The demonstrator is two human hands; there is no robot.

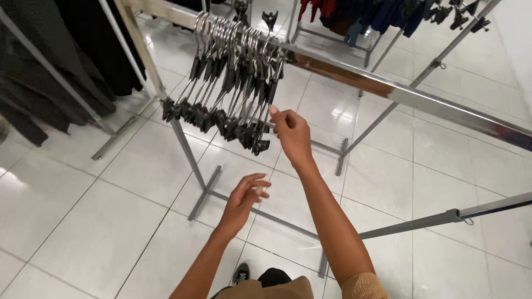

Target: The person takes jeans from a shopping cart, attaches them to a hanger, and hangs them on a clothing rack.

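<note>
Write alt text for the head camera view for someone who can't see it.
Seen from above, a person's right hand touches the end of a bunch of empty black clip hangers hanging on a chrome clothes rail. The left hand hovers open below, over a white tiled floor, with dark garments on neighbouring racks.

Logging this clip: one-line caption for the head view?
Right hand grips clip hangers on a chrome rail; left hand hovers empty below.
</note>
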